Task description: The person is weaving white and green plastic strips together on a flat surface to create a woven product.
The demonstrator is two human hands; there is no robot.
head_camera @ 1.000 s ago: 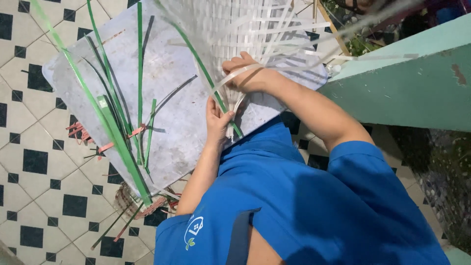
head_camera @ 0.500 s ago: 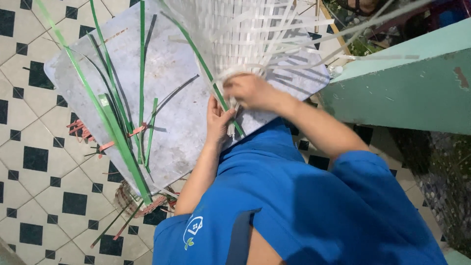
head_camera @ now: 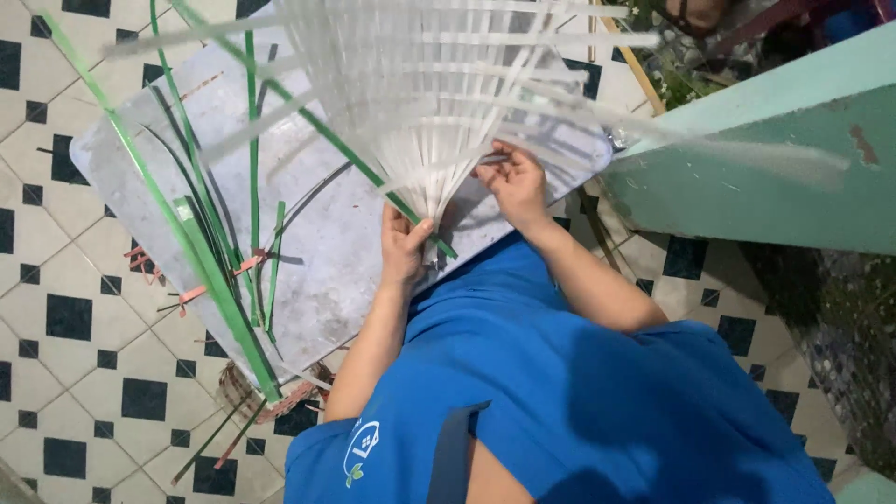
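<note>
Grey board point(head_camera: 327, 271) flat on tiled floor point(head_camera: 65, 373), green strips point(head_camera: 210, 271) strewn over its left part. White woven strip panel point(head_camera: 420, 103) stands above board, its strips converging low. Left hand point(head_camera: 403, 247) pinches that gathered base; right hand point(head_camera: 513, 182) grips white strips beside it

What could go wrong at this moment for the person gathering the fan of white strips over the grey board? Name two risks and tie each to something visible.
1. The left hand pinches the white strips only at their narrow base, so the spread ends could slip free or splay out of order.
2. Loose green strips overhang the edge of the grey board; a nudge might send them onto the tiled floor.
</note>
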